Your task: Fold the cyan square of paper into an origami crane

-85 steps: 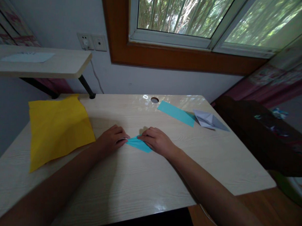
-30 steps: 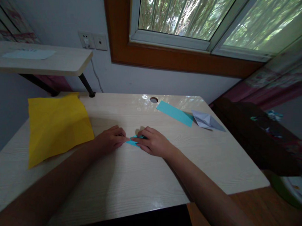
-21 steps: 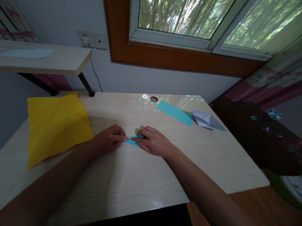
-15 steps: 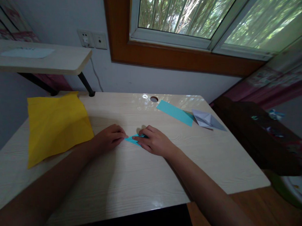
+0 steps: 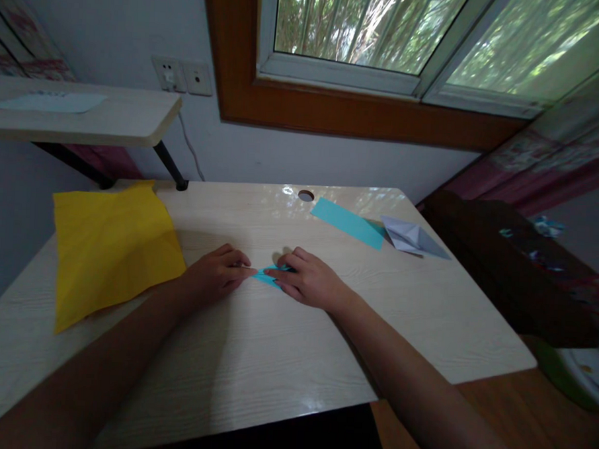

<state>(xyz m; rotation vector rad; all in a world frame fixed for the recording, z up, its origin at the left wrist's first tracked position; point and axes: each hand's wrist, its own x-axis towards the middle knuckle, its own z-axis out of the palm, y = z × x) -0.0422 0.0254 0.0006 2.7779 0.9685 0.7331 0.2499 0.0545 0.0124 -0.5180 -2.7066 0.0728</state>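
Fingers [image 5: 278,274] on tapered, creased blue paper [image 5: 264,278], pale wood-grain tabletop [image 5: 294,356] beneath.

The scene was dimly lit, daylight being admitted through the sliding window [image 5: 345,28], where the brightest tones were found. Glare was reflected along the far edge of the wood-grained desk [image 5: 294,343] and near its front edge. Soft shadow was cast around the left hand [image 5: 220,272]. The dark furniture [image 5: 506,266] was sunk in gloom, shapes were stretched toward the corners, and folds in the turquoise paper [image 5: 265,278] were left indistinct.
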